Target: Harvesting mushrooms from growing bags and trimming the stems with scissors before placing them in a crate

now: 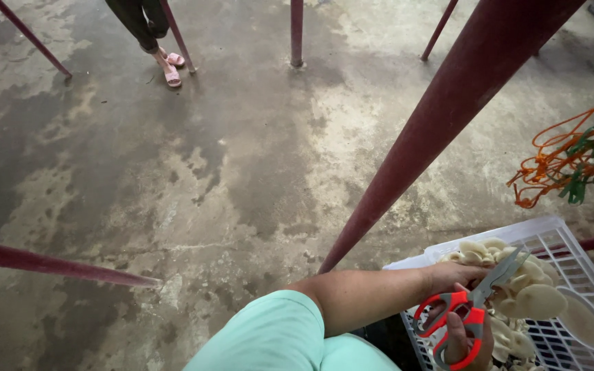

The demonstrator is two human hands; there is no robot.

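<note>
Head camera, looking down, shows a bare forearm with a mint-green sleeve reaching across toward the lower right. I cannot tell for certain which arm it is; it reads as the left hand (463,302), and its fingers are threaded through the loops of a pair of scissors with red-and-grey plastic handles and steel blades (479,302), gripping them firmly. The blades are slightly parted and point up and to the right, over a heap of pale cream oyster mushrooms (534,292). Those mushrooms lie in a white slotted plastic crate (572,251) at the bottom right corner, and the hand sits right against the near side of the pile. No other hand of this person is in sight.

A thick dark-red metal pole (448,117) slants from the crate's edge up to the top right. Tangled orange and green cord (572,161) hangs at the right edge. Across the stained concrete floor (207,178), another person's feet in pink sandals (171,69) stand well apart.
</note>
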